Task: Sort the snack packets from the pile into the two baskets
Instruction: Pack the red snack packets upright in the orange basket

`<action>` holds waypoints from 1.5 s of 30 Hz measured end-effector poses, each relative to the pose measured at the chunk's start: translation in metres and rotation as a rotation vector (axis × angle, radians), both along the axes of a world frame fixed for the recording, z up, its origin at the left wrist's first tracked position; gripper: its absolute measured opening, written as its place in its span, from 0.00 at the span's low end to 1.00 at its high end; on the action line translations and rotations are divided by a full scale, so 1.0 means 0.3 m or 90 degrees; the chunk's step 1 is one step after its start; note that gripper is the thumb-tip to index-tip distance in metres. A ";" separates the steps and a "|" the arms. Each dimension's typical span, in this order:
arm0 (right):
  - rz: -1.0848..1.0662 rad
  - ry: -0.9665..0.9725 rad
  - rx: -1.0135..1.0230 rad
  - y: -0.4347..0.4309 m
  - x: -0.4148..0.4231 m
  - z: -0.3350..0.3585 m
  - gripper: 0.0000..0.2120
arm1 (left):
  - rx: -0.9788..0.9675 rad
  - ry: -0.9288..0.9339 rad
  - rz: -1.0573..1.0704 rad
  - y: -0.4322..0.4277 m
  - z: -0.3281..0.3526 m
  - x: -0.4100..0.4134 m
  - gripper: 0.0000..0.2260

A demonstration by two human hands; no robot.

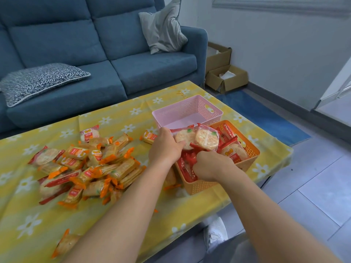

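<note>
A pile of snack packets (91, 168), orange-edged and red-edged, lies on the yellow flowered tablecloth at the left. An orange basket (248, 149) at the right holds several red-edged packets. Behind it stands a pink basket (190, 109) that looks empty. My left hand (165, 147) grips a red-edged round cracker packet (185, 138) over the orange basket's near-left rim. My right hand (210, 166) is closed on red-edged packets (187, 164) inside the orange basket. Another round cracker packet (207, 138) stands tilted just above my right hand.
A lone orange-edged packet (149, 136) lies left of the baskets, another packet (89, 132) behind the pile, one (64, 243) near the front edge. A blue sofa (106, 54) stands behind the table. Cardboard boxes (226, 76) sit on the floor at right.
</note>
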State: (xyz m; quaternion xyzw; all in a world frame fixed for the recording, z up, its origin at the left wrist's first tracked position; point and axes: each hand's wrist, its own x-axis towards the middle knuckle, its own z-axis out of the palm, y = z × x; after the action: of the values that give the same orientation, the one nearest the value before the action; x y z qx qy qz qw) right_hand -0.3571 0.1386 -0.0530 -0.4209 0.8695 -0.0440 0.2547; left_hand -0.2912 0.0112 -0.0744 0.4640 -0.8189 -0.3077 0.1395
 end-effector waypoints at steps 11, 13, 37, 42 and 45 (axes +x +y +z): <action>-0.193 -0.141 -0.512 0.061 -0.103 0.126 0.19 | 0.080 0.366 -0.051 0.026 0.133 0.122 0.12; -0.147 -0.240 -0.558 0.066 -0.114 0.127 0.27 | 0.100 0.351 -0.130 0.041 0.152 0.119 0.12; -0.021 0.029 -0.031 0.023 -0.051 -0.018 0.12 | -0.091 0.075 -0.060 0.066 0.011 -0.034 0.05; -0.175 0.068 -0.169 0.060 -0.167 0.018 0.09 | -0.067 -0.053 -0.127 0.071 0.010 -0.151 0.24; -0.297 0.018 -0.329 0.071 -0.226 0.022 0.07 | -0.042 -0.067 -0.126 0.069 -0.001 -0.183 0.28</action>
State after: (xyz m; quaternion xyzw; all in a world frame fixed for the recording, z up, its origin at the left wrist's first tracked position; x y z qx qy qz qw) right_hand -0.4249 0.1599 -0.0464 -0.2621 0.9059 -0.3135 0.1108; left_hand -0.3461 0.0320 -0.0747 0.3913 -0.8766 -0.2682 0.0805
